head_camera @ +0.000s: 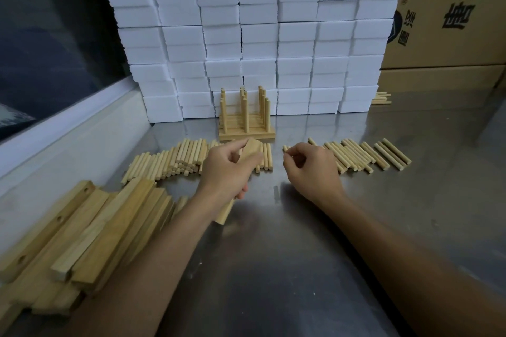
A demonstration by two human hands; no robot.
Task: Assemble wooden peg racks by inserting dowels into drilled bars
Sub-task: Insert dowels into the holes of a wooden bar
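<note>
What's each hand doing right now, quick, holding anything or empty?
Left hand: closed around a wooden bar, held tilted above the table.
Right hand: fingers curled at the dowels, apparently pinching one; the grip itself is hidden.

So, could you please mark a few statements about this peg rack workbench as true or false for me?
1. The left hand grips a wooden bar. True.
2. The right hand holds a hammer. False: it reaches among the loose dowels, and no hammer is in view.
3. The finished racks stand in front of the stacked white boxes. True.
4. The pile of drilled bars lies on the person's right. False: it lies on the left.
5. The table is wooden. False: it is shiny metal.
</note>
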